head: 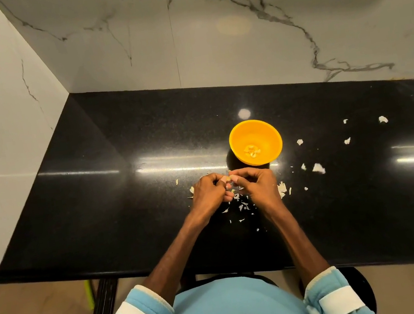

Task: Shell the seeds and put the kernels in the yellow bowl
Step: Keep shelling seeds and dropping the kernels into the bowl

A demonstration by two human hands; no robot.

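Your left hand [209, 192] and right hand [255, 184] pinch one small seed [229, 179] mid-frame, below the smooth round yellow bowl [240, 136].

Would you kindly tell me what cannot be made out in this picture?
Head view:
The seed: largely hidden by the left hand and right hand; shell state unclear.
The kernels in the yellow bowl: too small to count.
The table: right end cut off by the frame edge.
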